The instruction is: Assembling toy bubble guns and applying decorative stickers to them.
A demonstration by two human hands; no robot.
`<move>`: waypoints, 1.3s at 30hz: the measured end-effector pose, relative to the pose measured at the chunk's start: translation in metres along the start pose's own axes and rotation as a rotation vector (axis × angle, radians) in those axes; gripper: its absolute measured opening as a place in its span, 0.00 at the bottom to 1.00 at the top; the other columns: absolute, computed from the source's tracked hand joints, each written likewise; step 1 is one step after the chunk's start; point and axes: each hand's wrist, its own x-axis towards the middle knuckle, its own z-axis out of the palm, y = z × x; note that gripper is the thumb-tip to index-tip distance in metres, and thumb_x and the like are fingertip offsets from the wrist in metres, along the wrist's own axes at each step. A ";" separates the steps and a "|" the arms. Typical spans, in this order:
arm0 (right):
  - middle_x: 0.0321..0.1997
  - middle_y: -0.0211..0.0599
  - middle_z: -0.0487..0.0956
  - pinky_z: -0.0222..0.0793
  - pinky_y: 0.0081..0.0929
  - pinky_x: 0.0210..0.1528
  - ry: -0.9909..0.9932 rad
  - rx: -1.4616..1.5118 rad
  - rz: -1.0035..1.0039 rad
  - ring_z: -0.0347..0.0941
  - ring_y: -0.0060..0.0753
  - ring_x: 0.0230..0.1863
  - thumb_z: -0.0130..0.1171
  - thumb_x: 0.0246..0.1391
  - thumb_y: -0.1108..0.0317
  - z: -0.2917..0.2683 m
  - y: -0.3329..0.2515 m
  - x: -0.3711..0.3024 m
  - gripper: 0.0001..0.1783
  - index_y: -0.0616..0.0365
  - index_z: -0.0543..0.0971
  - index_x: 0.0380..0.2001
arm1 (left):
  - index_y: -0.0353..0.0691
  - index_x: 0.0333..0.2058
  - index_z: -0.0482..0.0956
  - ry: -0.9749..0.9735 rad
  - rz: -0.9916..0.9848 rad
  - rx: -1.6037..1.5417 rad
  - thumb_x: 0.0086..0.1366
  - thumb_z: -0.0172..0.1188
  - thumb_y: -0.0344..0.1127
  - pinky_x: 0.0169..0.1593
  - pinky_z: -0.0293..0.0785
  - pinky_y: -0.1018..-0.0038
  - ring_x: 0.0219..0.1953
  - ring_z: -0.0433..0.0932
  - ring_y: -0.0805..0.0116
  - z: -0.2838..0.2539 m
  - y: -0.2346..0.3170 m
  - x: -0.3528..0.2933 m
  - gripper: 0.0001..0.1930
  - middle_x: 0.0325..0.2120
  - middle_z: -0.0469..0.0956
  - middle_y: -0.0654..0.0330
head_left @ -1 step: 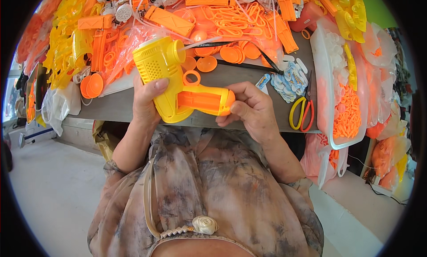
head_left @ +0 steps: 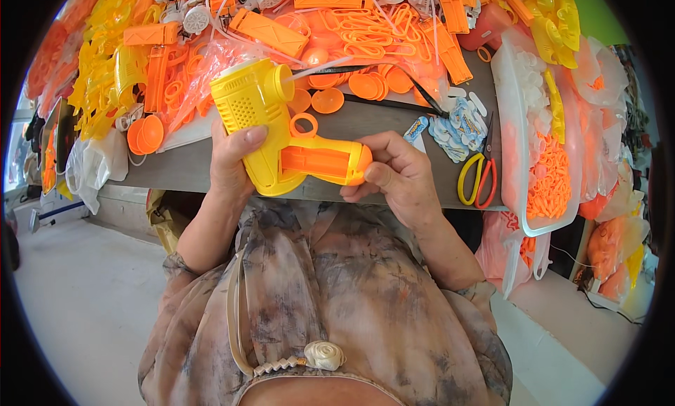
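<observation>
A yellow plastic toy gun [head_left: 256,104], shaped like a small hair dryer, is held over the near edge of the table. Its handle has an orange trough-like insert [head_left: 316,163], and an orange ring [head_left: 304,125] stands where handle and body meet. My left hand [head_left: 235,149] wraps round the body, thumb on top. With thumb and fingers my right hand [head_left: 395,168] pinches the orange rounded end of the handle. A thin clear tube [head_left: 320,66] shows beside the round nozzle; whether it joins the toy I cannot tell.
Orange plastic parts [head_left: 271,33] heap across the back, with yellow shells [head_left: 105,68] at the left. Right of my hands lie scissors [head_left: 478,177] with yellow and red handles and a pile of blue stickers [head_left: 458,128]. A clear bin [head_left: 517,146] holds small orange pieces at the right edge.
</observation>
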 end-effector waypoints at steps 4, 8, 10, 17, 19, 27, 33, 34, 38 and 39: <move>0.40 0.45 0.77 0.80 0.32 0.35 -0.037 0.072 0.072 0.79 0.39 0.35 0.59 0.53 0.58 0.001 0.001 -0.008 0.25 0.68 0.67 0.46 | 0.31 0.51 0.64 -0.067 -0.058 0.043 0.47 0.60 0.46 0.42 0.76 0.67 0.38 0.76 0.61 -0.001 -0.001 -0.007 0.34 0.39 0.73 0.50; 0.43 0.45 0.76 0.80 0.33 0.38 -0.028 0.051 0.091 0.78 0.39 0.38 0.55 0.57 0.63 0.004 0.003 -0.009 0.23 0.68 0.67 0.49 | 0.31 0.50 0.64 -0.023 -0.088 0.052 0.46 0.61 0.46 0.41 0.76 0.67 0.37 0.77 0.60 -0.005 -0.004 -0.009 0.35 0.39 0.73 0.50; 0.44 0.45 0.75 0.79 0.31 0.39 -0.001 -0.050 0.074 0.78 0.38 0.39 0.53 0.58 0.66 0.008 0.009 -0.008 0.21 0.68 0.65 0.51 | 0.30 0.49 0.66 -0.014 -0.043 0.116 0.45 0.62 0.45 0.42 0.76 0.68 0.37 0.77 0.62 -0.006 -0.004 -0.013 0.34 0.38 0.74 0.51; 0.44 0.41 0.74 0.72 0.22 0.42 -0.090 -0.261 0.042 0.75 0.27 0.37 0.48 0.61 0.70 0.005 0.016 -0.013 0.21 0.68 0.64 0.55 | 0.29 0.51 0.64 -0.002 -0.063 -0.066 0.44 0.68 0.44 0.46 0.75 0.66 0.41 0.78 0.57 -0.028 0.006 -0.026 0.38 0.39 0.75 0.50; 0.44 0.40 0.75 0.72 0.22 0.42 -0.125 -0.297 0.042 0.74 0.26 0.36 0.48 0.61 0.69 0.003 0.017 -0.013 0.21 0.68 0.64 0.55 | 0.29 0.52 0.63 -0.008 -0.060 0.043 0.44 0.67 0.46 0.44 0.76 0.64 0.39 0.78 0.55 -0.030 0.010 -0.022 0.39 0.38 0.75 0.48; 0.43 0.41 0.75 0.71 0.23 0.43 -0.097 -0.262 -0.014 0.75 0.26 0.37 0.50 0.61 0.61 0.004 0.030 -0.014 0.24 0.68 0.64 0.54 | 0.29 0.53 0.63 -0.002 -0.068 0.107 0.42 0.67 0.47 0.42 0.78 0.63 0.37 0.79 0.55 -0.028 0.003 -0.019 0.42 0.38 0.75 0.48; 0.42 0.40 0.76 0.71 0.22 0.42 -0.067 -0.288 -0.045 0.75 0.26 0.37 0.51 0.61 0.62 0.009 0.043 -0.021 0.24 0.68 0.64 0.53 | 0.31 0.51 0.64 -0.057 -0.155 0.036 0.41 0.67 0.42 0.41 0.79 0.62 0.35 0.79 0.53 -0.029 0.005 -0.024 0.38 0.37 0.75 0.48; 0.42 0.40 0.76 0.71 0.22 0.42 -0.064 -0.290 -0.048 0.75 0.26 0.37 0.51 0.61 0.62 0.010 0.041 -0.020 0.24 0.68 0.64 0.53 | 0.31 0.51 0.65 -0.050 -0.164 0.013 0.41 0.67 0.41 0.40 0.79 0.62 0.34 0.79 0.53 -0.032 0.005 -0.024 0.37 0.37 0.75 0.48; 0.38 0.35 0.77 0.71 0.19 0.40 -0.079 -0.522 -0.036 0.74 0.22 0.35 0.53 0.59 0.64 0.001 0.024 -0.006 0.20 0.65 0.69 0.51 | 0.31 0.50 0.65 -0.046 -0.100 0.048 0.40 0.66 0.40 0.40 0.79 0.62 0.35 0.79 0.53 -0.035 0.006 -0.027 0.37 0.37 0.75 0.49; 0.37 0.34 0.78 0.70 0.18 0.39 -0.094 -0.651 -0.029 0.74 0.21 0.35 0.54 0.59 0.66 -0.003 0.015 0.000 0.18 0.64 0.71 0.49 | 0.31 0.50 0.65 -0.039 -0.081 0.066 0.40 0.66 0.40 0.40 0.79 0.62 0.35 0.79 0.53 -0.035 0.007 -0.026 0.37 0.37 0.75 0.49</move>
